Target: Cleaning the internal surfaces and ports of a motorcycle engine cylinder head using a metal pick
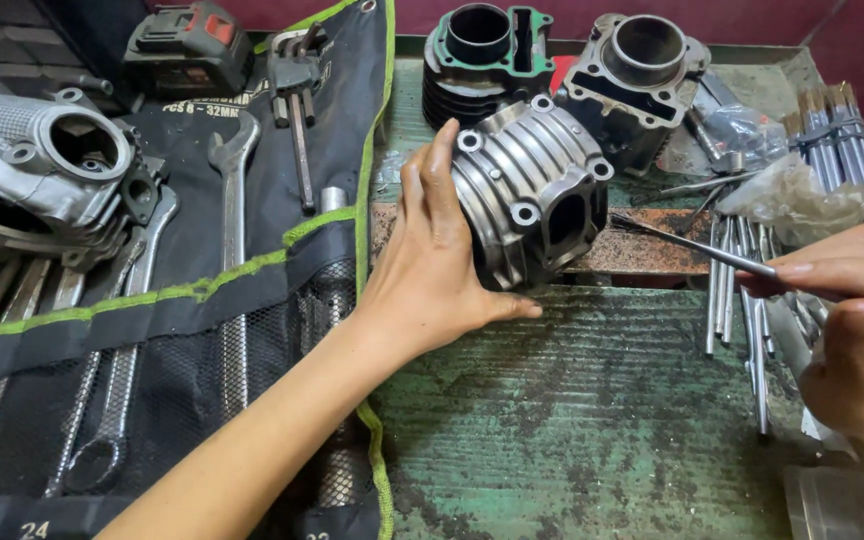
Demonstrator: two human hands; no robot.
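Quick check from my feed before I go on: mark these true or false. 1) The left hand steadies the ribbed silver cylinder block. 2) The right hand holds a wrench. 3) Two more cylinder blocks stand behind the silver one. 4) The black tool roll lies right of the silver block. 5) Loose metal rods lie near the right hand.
1) True: the left hand rests against the ribbed silver cylinder block.
2) False: the right hand holds a thin metal rod, pointed at the block.
3) True: a dark cylinder block with a green gasket and a grey cylinder block.
4) False: the black tool roll with wrenches lies to its left.
5) True: loose metal rods lie on the green bench.
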